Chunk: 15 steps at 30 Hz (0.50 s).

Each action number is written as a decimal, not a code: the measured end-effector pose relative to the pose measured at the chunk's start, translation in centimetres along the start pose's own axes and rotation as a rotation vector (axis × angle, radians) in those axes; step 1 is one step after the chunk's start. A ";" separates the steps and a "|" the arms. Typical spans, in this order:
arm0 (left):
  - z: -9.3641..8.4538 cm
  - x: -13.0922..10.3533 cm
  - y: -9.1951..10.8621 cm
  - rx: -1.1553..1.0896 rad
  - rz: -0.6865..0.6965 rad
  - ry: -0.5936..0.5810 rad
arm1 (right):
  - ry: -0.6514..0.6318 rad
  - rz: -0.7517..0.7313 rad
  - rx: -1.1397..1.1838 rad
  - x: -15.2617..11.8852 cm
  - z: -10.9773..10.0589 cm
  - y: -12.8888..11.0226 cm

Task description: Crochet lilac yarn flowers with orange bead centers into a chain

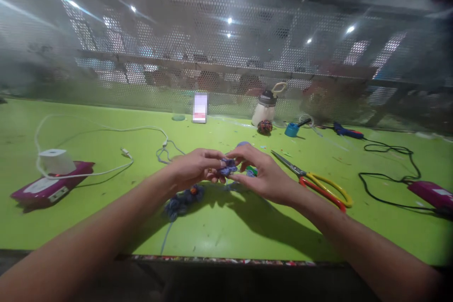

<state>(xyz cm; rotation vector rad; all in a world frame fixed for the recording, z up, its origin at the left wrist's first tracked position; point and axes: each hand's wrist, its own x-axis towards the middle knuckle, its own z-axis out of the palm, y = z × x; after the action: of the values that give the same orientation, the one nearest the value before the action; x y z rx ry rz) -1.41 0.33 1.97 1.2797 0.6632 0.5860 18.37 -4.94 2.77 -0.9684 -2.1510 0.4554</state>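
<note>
Both hands meet above the middle of the green table. My left hand (194, 167) pinches a small blue-purple crocheted piece (228, 167) from the left. Closed on the same piece from the right is my right hand (264, 172); a bit of green, too covered to identify, shows by its fingers. More crocheted blue flowers (182, 204), one with an orange centre, lie below my left hand, a yarn tail trailing toward the table edge. Behind the right hand, part of a blue yarn ball (243, 143) peeks out.
Scissors (300, 172) with red and yellow handles lie right of my hands. Purple power strips (67, 184) sit at both sides with cables. At the back stand a lit phone (200, 107), a bottle (264, 111), dark yarn ball (264, 127), blue holder (292, 130) and glue gun (348, 131).
</note>
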 end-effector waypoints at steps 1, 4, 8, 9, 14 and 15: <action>0.0 0.0 -0.1 -0.010 0.003 0.005 | 0.023 -0.029 0.006 0.0 0.3 0.3; 0.1 -0.2 -0.3 -0.050 -0.005 0.023 | 0.115 -0.086 0.025 -0.2 0.9 1.2; 0.7 -0.8 -0.4 -0.089 0.024 0.014 | 0.161 -0.163 -0.001 -0.9 1.2 1.8; 0.9 -0.9 -0.5 -0.096 0.034 0.008 | 0.163 -0.169 -0.005 -1.1 1.2 1.8; 1.6 -1.0 -0.8 -0.014 0.049 0.041 | 0.152 -0.162 -0.022 -1.7 1.3 1.7; 1.6 -1.0 -0.9 0.023 0.043 0.063 | 0.148 -0.171 -0.024 -1.8 1.4 1.7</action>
<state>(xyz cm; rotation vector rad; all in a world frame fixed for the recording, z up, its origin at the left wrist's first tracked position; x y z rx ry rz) -0.84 -1.63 1.42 1.3034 0.6979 0.6576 19.02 -5.25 0.04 -0.7971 -2.0871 0.2665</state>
